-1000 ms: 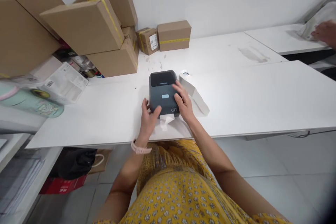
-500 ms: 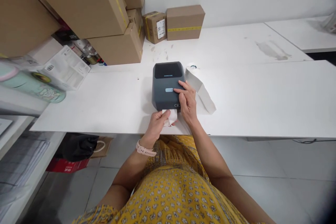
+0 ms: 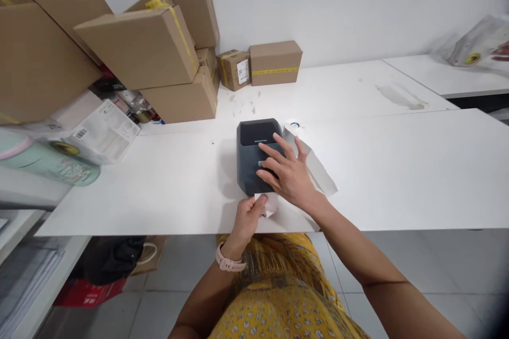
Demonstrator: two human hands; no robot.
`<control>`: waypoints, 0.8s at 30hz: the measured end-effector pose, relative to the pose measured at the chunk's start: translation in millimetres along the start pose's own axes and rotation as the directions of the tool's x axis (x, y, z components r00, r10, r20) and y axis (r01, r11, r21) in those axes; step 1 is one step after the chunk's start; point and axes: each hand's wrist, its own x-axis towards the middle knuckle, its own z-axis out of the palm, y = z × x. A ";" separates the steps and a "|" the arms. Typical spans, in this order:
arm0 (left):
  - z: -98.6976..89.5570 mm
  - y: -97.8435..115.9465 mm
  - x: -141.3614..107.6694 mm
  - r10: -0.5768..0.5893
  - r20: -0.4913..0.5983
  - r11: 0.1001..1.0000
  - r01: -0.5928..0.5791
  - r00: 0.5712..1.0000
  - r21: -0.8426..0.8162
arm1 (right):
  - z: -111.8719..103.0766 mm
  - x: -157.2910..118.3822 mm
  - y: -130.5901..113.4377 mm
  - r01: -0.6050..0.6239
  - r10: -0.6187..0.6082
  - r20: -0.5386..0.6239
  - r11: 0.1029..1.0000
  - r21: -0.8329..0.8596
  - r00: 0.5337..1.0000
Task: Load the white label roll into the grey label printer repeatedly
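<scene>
A dark grey label printer point(image 3: 248, 167) stands on the white table near its front edge. My left hand point(image 3: 248, 217) pinches a white paper label point(image 3: 272, 204) at the printer's front. Over the printer's top lies my right hand point(image 3: 288, 172), fingers spread, covering part of the light button; it holds nothing. Behind and right of the printer, a strip of white label paper point(image 3: 320, 169) runs from a small roll point(image 3: 294, 125) and slants toward the front right.
Cardboard boxes point(image 3: 139, 53) are stacked at the left, with two smaller ones point(image 3: 275, 63) by the wall. A white box point(image 3: 105, 135) and a mint green bottle point(image 3: 67, 167) lie at the left. A plastic-wrapped item point(image 3: 473, 47) is at the far right.
My right hand has spread its fingers and moved further over the printer's top. My left hand still pinches the label. The view has tilted up, so the table appears lower.
</scene>
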 end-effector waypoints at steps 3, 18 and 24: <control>-2.8 1.3 -2.5 0.077 -0.010 0.995 -0.076 0.997 0.057 | 9.6 -14.3 3.4 -0.030 0.030 -0.049 1.000 0.006 0.998; -65.2 60.2 93.1 0.368 -0.298 0.929 -0.337 0.881 0.151 | 25.7 -56.9 12.6 -0.136 0.249 -0.261 0.913 0.383 0.933; -60.2 60.4 125.1 0.195 -0.030 0.981 -0.195 0.980 0.001 | -6.5 5.3 25.0 -0.015 0.060 -0.282 0.987 0.159 0.958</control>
